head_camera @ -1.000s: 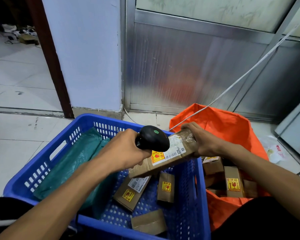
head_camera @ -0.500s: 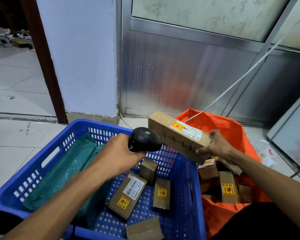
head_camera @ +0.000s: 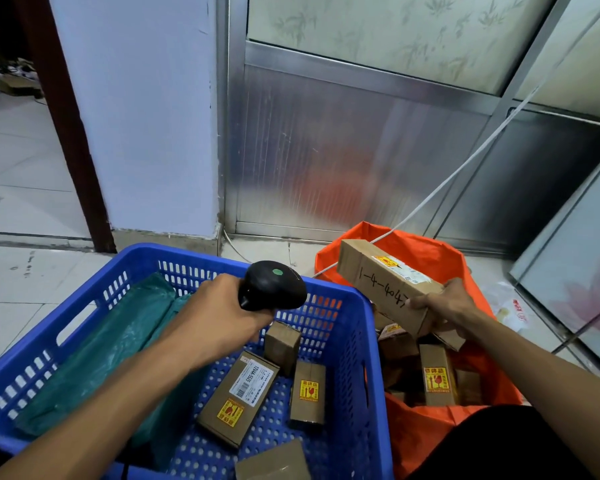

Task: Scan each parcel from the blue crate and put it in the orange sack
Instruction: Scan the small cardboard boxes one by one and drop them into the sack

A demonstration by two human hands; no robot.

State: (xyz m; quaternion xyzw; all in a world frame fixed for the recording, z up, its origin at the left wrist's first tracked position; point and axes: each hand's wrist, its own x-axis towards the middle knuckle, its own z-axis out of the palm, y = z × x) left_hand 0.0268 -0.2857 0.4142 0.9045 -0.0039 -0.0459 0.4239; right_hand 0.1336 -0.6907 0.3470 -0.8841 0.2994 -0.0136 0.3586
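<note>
**Scanned parcel now over the sack; release pending**

The right hand (head_camera: 445,304) grips one end of a long cardboard parcel (head_camera: 385,284), fingers curled round its near end. The parcel is held tilted above the open mouth of the orange sack (head_camera: 430,441), clear of the blue crate (head_camera: 355,341). A second ago this same parcel sat directly under the scanner with its label presented; half a second ago it was crossing the crate's right wall. It has now travelled fully over the sack. Judgement: the scan step for this item is complete and the deposit step is in hand, not finished, since the parcel is not yet released.

The left hand (head_camera: 222,313) is closed round the handle of the black scanner (head_camera: 272,285), held above the crate's far right corner, pointing at nothing in particular.

Inside the sack, several small cardboard boxes (head_camera: 437,375) with yellow fragile stickers lie below the held parcel. Remaining in the crate: a labelled flat box (head_camera: 239,398), smaller boxes beside it, and a green plastic mailer (head_camera: 101,348) along the left wall. Judgement: a good share of the work is outstanding.

Risk noted: a white cord (head_camera: 465,168) runs across the sack's far edge, near the parcel's raised end.
</note>
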